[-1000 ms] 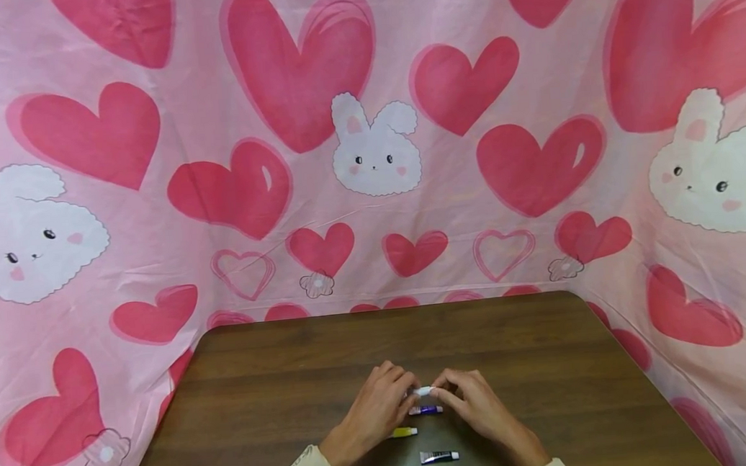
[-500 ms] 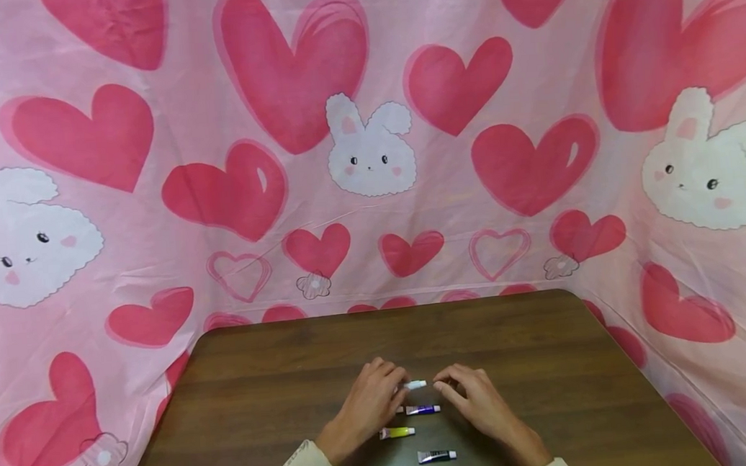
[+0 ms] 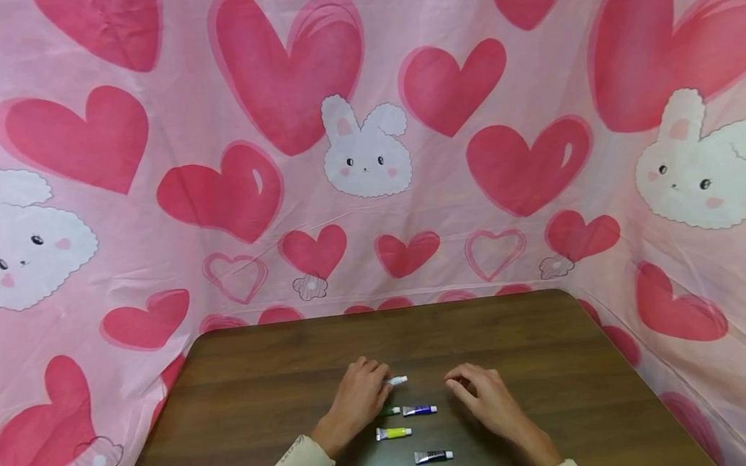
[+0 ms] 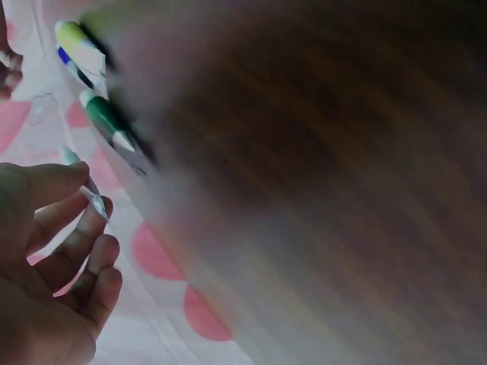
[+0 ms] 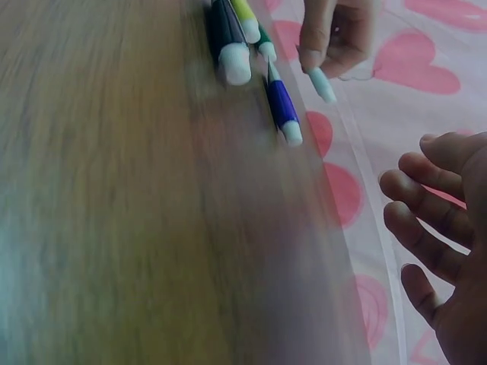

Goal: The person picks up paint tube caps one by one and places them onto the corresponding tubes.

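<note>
My left hand (image 3: 355,402) pinches a small white paint tube (image 3: 397,381) between thumb and fingertips, its cap pointing right. In the left wrist view, the tube's crimped end (image 4: 97,204) shows beside the fingers. My right hand (image 3: 487,398) is apart from every tube; in the right wrist view its fingers (image 5: 418,236) are loosely bent around nothing. Below the left hand lie a green tube (image 3: 393,411), partly covered by that hand, and a purple-blue tube (image 3: 418,410). Nearer to me are a yellow tube (image 3: 393,433) and a black tube (image 3: 433,457), all capped.
The tubes lie on a brown wood-grain table (image 3: 259,371) with rounded far corners. Pink cloth (image 3: 435,185) printed with hearts and rabbits hangs around the back and both sides.
The right hand has let go of the white paint tube's cap end and drawn off to the right. The left hand has carried the tube leftward, and the green tube has come into view.
</note>
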`<state>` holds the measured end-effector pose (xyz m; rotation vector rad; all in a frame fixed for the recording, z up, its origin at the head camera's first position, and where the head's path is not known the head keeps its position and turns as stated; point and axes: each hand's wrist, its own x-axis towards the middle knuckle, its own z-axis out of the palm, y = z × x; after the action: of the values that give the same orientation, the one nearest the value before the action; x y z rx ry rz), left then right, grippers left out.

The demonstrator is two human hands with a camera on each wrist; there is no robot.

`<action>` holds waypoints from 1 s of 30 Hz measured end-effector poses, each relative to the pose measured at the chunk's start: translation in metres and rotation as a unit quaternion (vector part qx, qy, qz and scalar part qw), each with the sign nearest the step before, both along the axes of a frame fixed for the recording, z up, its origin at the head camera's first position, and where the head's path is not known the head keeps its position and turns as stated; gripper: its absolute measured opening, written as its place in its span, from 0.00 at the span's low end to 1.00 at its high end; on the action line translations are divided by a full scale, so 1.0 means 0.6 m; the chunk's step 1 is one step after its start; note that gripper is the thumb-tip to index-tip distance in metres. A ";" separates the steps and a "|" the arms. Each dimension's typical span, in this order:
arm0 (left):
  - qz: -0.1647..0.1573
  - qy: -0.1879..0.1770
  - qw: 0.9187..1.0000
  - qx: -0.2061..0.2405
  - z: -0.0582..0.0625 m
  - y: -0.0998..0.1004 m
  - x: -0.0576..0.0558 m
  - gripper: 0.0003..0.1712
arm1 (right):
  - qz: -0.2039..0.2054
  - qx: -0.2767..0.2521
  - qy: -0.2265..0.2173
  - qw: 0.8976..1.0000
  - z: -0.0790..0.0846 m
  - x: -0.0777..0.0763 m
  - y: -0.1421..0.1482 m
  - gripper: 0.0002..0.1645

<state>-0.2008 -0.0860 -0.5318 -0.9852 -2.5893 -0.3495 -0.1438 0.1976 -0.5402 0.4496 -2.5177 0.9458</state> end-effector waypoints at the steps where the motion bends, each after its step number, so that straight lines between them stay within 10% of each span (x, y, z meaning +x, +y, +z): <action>1: 0.005 -0.003 1.000 -0.003 -0.002 -0.001 -0.002 0.08 | -0.001 0.000 0.004 1.000 -0.001 0.000 0.003 0.05; 30: 0.033 -0.021 0.999 -0.033 -0.015 -0.014 -0.023 0.08 | -0.052 0.005 -0.042 0.998 0.005 0.003 0.047 0.05</action>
<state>-0.2146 -0.0943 -0.5410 -0.9206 -2.6808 -0.2710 -0.1420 0.2257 -0.5373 0.2843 -2.5940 0.9292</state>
